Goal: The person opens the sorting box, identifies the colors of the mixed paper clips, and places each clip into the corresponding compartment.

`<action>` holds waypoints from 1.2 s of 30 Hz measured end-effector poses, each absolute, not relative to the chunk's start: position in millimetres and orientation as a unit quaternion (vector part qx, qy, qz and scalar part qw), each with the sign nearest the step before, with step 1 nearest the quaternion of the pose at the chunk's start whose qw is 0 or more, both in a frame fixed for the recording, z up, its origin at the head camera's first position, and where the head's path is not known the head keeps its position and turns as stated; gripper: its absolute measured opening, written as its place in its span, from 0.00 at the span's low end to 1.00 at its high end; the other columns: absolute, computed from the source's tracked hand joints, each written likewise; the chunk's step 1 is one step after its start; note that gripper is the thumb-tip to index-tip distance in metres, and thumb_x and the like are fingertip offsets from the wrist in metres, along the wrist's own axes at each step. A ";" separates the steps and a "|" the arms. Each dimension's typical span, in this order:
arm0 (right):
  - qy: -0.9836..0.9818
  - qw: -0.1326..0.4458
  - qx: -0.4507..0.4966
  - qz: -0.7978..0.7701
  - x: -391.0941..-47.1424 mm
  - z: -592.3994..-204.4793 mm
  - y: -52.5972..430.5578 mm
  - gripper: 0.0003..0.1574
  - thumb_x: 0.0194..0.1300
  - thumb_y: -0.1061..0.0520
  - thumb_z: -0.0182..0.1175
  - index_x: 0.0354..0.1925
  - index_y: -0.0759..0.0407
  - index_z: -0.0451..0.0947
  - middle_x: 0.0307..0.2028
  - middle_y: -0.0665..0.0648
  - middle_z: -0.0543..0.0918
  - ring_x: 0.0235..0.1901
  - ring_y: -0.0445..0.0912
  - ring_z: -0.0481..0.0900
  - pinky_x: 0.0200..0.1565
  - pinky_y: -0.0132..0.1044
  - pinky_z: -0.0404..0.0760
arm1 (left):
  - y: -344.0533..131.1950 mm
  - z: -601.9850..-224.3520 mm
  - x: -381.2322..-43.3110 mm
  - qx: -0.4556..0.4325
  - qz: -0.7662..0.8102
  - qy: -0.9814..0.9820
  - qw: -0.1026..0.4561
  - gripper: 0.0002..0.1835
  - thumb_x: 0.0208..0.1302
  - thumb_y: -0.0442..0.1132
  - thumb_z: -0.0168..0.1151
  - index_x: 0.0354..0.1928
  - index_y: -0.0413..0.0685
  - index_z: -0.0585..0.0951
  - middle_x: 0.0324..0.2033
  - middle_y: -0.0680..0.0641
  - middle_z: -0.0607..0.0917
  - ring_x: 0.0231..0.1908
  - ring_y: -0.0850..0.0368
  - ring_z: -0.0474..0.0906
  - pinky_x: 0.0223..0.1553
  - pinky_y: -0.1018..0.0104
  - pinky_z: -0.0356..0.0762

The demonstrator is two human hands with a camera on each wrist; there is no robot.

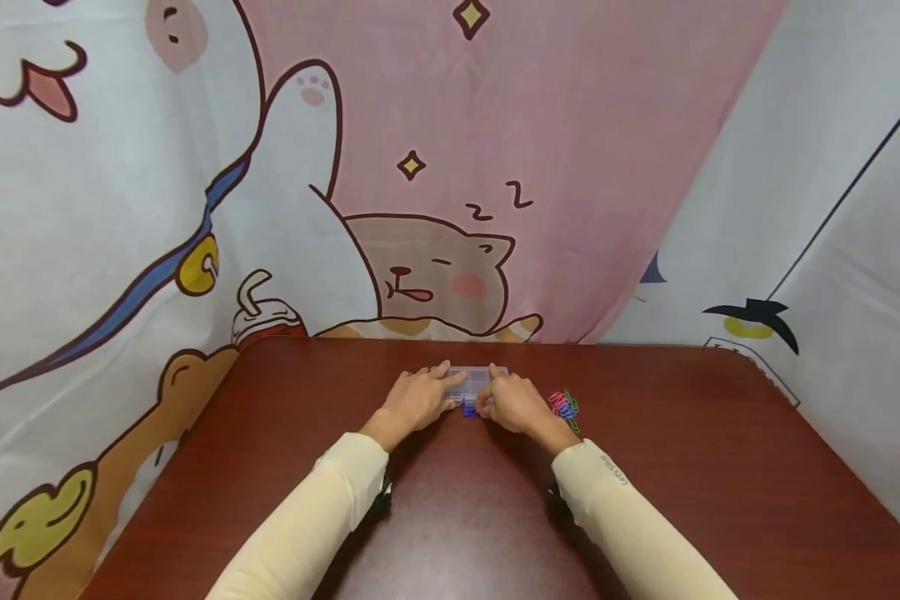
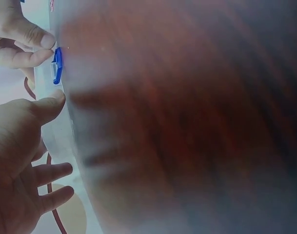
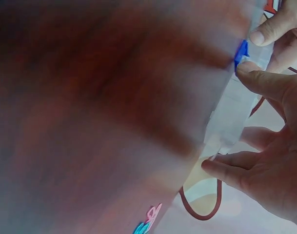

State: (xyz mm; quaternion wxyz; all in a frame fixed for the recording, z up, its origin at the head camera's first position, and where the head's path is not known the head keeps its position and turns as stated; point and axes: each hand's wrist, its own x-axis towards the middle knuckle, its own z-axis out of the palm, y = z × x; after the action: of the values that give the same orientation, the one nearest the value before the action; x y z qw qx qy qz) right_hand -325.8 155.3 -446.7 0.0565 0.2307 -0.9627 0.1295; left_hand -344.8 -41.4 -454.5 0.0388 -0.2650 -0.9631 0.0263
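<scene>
A clear plastic compartment box [image 1: 477,383] with a blue latch [image 1: 469,409] on its near side lies on the table between both hands. My left hand [image 1: 417,398] holds the box's left part, fingers spread over the top and thumb at the near edge. From the right, my right hand [image 1: 516,403] holds the box, one finger stretched to the far edge. In the right wrist view, the right thumb [image 3: 249,68] touches the blue latch [image 3: 241,54], and the left thumb [image 3: 258,37] is close beside it. Whether the lid is fully closed cannot be told.
A small pile of pink, green and blue paper clips [image 1: 565,407] lies just right of the right hand. The brown table [image 1: 682,467] reaches back to a printed cloth [image 1: 570,167] with cartoon animals.
</scene>
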 end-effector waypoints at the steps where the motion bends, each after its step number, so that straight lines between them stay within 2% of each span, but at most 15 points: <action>1: -0.962 0.056 0.234 0.130 -326.3 -446.7 155.3 0.07 0.58 0.59 0.67 0.29 0.45 0.87 0.63 0.74 0.70 0.48 0.64 0.82 0.44 0.55 0.80 | -42.0 -454.9 -344.7 -0.266 0.027 -0.963 0.041 0.31 0.70 0.55 0.55 0.73 0.72 0.61 0.73 0.50 0.63 0.62 0.50 0.74 0.57 0.47 0.73; 6: -0.961 0.054 0.237 0.134 -328.6 -443.6 156.1 0.12 0.62 0.62 0.63 0.34 0.46 0.89 0.62 0.72 0.72 0.50 0.62 0.81 0.46 0.54 0.80 | -43.9 -456.2 -345.2 -0.276 0.029 -0.959 0.057 0.31 0.69 0.55 0.56 0.72 0.71 0.63 0.72 0.49 0.65 0.53 0.52 0.81 0.50 0.51 0.78; 10: -0.957 0.053 0.243 0.147 -328.7 -442.7 160.9 0.14 0.64 0.63 0.62 0.37 0.46 0.89 0.62 0.70 0.73 0.56 0.62 0.78 0.49 0.55 0.79 | -42.2 -454.5 -344.7 -0.278 0.027 -0.959 0.057 0.31 0.69 0.55 0.56 0.72 0.70 0.63 0.71 0.48 0.65 0.50 0.52 0.82 0.49 0.51 0.79; 17: -0.950 0.058 0.253 0.174 -329.8 -445.1 165.4 0.18 0.64 0.66 0.59 0.42 0.46 0.89 0.63 0.70 0.72 0.58 0.64 0.75 0.50 0.57 0.78 | -42.7 -454.4 -345.5 -0.279 0.030 -0.958 0.063 0.31 0.69 0.55 0.57 0.72 0.70 0.64 0.71 0.48 0.66 0.47 0.52 0.83 0.47 0.53 0.80; 22: -0.952 0.055 0.237 0.185 -329.7 -446.1 168.9 0.25 0.62 0.66 0.59 0.54 0.45 0.83 0.63 0.68 0.72 0.56 0.65 0.77 0.47 0.58 0.79 | -42.7 -456.1 -345.9 -0.281 0.026 -0.957 0.073 0.30 0.68 0.55 0.58 0.71 0.71 0.65 0.70 0.49 0.67 0.45 0.53 0.84 0.41 0.56 0.81; 27: -0.962 0.059 0.214 0.160 -333.7 -444.9 168.4 0.32 0.62 0.60 0.63 0.64 0.44 0.75 0.65 0.67 0.71 0.53 0.63 0.79 0.46 0.59 0.78 | -42.6 -455.0 -345.8 -0.279 0.031 -0.957 0.071 0.30 0.69 0.56 0.56 0.72 0.71 0.64 0.71 0.49 0.66 0.49 0.53 0.83 0.44 0.56 0.81; 33: -0.977 0.011 0.180 0.117 -340.0 -439.4 169.4 0.34 0.63 0.47 0.65 0.67 0.42 0.71 0.69 0.63 0.67 0.58 0.63 0.75 0.53 0.61 0.74 | -43.5 -455.6 -346.0 -0.274 0.033 -0.959 0.062 0.31 0.69 0.56 0.56 0.72 0.72 0.63 0.71 0.50 0.65 0.48 0.52 0.83 0.47 0.54 0.80; 36: -0.978 -0.002 0.182 0.104 -340.9 -436.9 169.5 0.34 0.63 0.45 0.65 0.66 0.43 0.72 0.69 0.62 0.68 0.58 0.63 0.76 0.52 0.59 0.75 | -44.0 -456.0 -345.9 -0.268 0.013 -0.962 0.046 0.30 0.70 0.55 0.55 0.73 0.72 0.61 0.73 0.48 0.61 0.55 0.48 0.79 0.52 0.49 0.77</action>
State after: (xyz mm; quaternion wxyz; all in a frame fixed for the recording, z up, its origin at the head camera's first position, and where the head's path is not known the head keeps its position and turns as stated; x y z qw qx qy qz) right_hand -340.9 169.5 -436.9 -0.0016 0.1817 -0.9779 0.1038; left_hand -345.9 -44.0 -456.0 0.0464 -0.2683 -0.9621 0.0131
